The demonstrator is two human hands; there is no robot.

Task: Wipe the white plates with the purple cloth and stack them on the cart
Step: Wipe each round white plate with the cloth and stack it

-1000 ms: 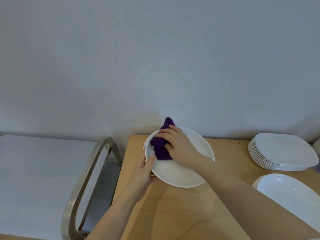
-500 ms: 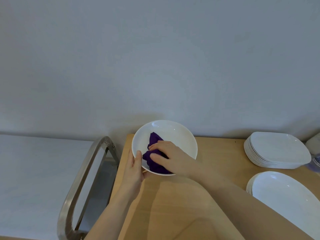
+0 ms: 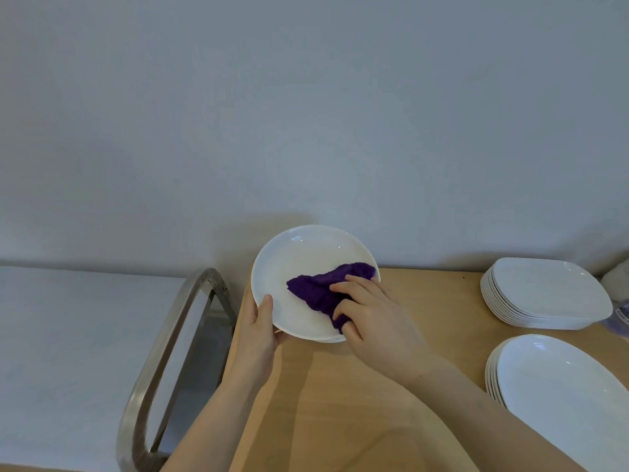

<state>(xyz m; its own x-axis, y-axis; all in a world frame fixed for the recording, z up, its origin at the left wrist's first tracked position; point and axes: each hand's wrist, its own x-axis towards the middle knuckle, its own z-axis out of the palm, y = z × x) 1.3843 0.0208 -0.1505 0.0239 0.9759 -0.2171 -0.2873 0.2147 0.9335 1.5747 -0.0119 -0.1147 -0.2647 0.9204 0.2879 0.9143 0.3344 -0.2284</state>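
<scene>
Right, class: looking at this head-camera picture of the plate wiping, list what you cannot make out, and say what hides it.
- Underside of the round plate, head view: its own face and the left hand hide it.
- Part of the plate's face: covered by the purple cloth and right hand.
- Oval plate stack: cut off by the right and bottom edges.
- Cart shelf: mostly hidden behind its handle, so no stacked plates can be confirmed.
- Items beyond the square plate stack: clipped and blurred.

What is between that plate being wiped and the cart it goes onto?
Nothing visible blocks the way. The round plate is held by the left hand at the table's left edge, and the cart's metal handle stands right beside it. The cart's shelf is mostly out of view.
</scene>
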